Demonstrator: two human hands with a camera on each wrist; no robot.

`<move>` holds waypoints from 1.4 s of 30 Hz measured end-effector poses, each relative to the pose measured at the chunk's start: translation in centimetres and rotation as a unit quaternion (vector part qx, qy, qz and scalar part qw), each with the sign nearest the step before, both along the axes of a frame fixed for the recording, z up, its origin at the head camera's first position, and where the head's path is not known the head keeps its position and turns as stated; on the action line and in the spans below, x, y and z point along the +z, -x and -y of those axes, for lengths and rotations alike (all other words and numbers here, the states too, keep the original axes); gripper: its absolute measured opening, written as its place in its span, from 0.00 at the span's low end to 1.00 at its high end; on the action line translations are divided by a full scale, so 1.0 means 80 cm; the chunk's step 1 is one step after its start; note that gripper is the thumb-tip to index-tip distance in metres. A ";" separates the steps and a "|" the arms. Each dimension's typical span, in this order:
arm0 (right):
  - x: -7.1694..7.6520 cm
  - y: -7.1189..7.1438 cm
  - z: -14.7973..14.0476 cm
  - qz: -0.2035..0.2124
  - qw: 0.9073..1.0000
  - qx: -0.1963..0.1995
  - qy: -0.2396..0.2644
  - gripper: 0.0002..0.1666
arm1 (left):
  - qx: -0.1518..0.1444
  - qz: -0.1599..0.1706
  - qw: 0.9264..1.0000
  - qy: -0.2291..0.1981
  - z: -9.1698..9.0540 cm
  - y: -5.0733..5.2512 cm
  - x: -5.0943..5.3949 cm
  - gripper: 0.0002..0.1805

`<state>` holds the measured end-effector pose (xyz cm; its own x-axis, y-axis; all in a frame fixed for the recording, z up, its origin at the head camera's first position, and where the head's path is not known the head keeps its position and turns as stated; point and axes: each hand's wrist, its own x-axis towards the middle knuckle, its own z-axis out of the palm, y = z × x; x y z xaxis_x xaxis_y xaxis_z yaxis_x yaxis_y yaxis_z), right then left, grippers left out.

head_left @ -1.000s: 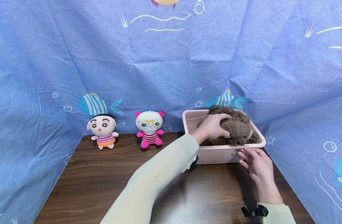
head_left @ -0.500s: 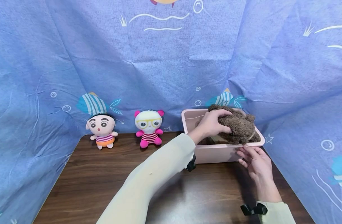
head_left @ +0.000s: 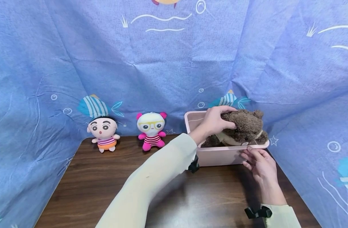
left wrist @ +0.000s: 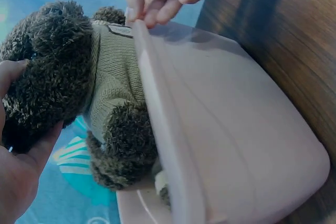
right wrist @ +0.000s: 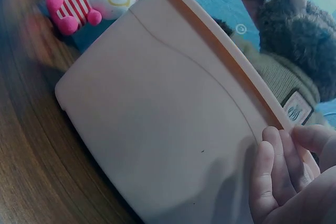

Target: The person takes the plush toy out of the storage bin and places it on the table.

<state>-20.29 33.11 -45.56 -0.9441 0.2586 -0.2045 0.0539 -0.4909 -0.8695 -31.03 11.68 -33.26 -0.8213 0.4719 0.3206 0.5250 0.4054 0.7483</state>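
A fluffy brown teddy bear [head_left: 246,125] in a knitted khaki sweater [left wrist: 113,61] rises out of a pale pink plastic bin [head_left: 222,157]. My left hand [head_left: 214,122] grips the bear's head, thumb and fingers on either side of it. The bear's lower body is partly hidden behind the bin wall. At the bin's front right, my right hand [head_left: 263,167] pinches the rim between thumb and fingers. A small label [right wrist: 297,107] shows on the sweater close to that hand. Inside the bin, the left wrist view shows a small white and dark patch [left wrist: 161,184], too little to identify.
Left of the bin, a pink and white panda plush [head_left: 152,131] sits at the back of the brown wooden table [head_left: 105,183]. Further left stands a boy doll [head_left: 103,134] in a striped shirt. A blue printed cloth [head_left: 162,69] hangs behind and at both sides.
My left hand has raised and turned the bear, so its head sits higher and more of its sweater shows above the rim. My right hand stays on the rim.
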 end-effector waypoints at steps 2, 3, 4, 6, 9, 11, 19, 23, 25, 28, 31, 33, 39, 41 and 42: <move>0.001 0.001 0.000 -0.001 1.000 0.000 0.000 0.08 | 0.003 0.001 1.000 -0.008 0.003 -0.001 0.009 0.31; 0.001 0.002 0.000 -0.002 1.000 0.000 0.001 0.09 | 0.004 0.005 1.000 -0.015 0.005 -0.002 0.014 0.31; 0.002 0.002 0.000 -0.001 1.000 -0.002 0.000 0.09 | 0.007 0.009 1.000 -0.023 0.007 -0.002 0.019 0.31; 0.003 0.003 0.000 -0.001 1.000 -0.002 -0.001 0.09 | 0.010 0.016 0.999 -0.042 0.010 -0.002 0.030 0.31; 0.004 0.004 0.001 0.001 1.000 -0.006 -0.002 0.08 | 0.015 0.022 0.997 -0.076 0.018 -0.002 0.048 0.31; 0.004 0.004 0.001 0.004 1.000 -0.008 -0.003 0.08 | 0.014 0.022 0.995 -0.095 0.024 -0.002 0.058 0.31; 0.001 0.001 0.001 0.020 1.000 -0.014 -0.001 0.06 | -0.004 0.045 0.987 -0.153 0.048 -0.011 0.079 0.33; -0.003 -0.004 -0.001 0.028 0.999 -0.016 -0.010 0.07 | -0.012 0.022 0.988 -0.152 0.062 -0.018 0.088 0.31; -0.004 -0.005 -0.001 0.026 0.999 -0.014 -0.013 0.08 | -0.019 0.012 0.987 -0.160 0.072 -0.022 0.095 0.31; -0.006 -0.005 -0.001 0.016 1.000 -0.007 -0.009 0.09 | -0.034 0.012 0.982 -0.184 0.090 -0.029 0.109 0.31; -0.005 -0.004 -0.001 0.011 1.000 -0.008 -0.001 0.11 | -0.053 0.020 0.976 -0.212 0.108 -0.040 0.120 0.30; -0.004 -0.002 -0.002 0.013 1.000 -0.015 0.002 0.11 | -0.063 0.026 0.972 -0.226 0.119 -0.048 0.124 0.29; 0.000 0.002 -0.001 0.017 1.000 -0.016 -0.004 0.10 | -0.056 0.035 0.974 -0.216 0.162 -0.068 0.130 0.27; 0.001 0.002 -0.001 0.014 1.000 -0.010 -0.003 0.09 | -0.048 0.027 0.978 -0.201 0.179 -0.072 0.129 0.26; 0.001 0.002 -0.001 0.014 1.000 -0.009 -0.004 0.09 | -0.045 0.024 0.980 -0.193 0.188 -0.075 0.128 0.26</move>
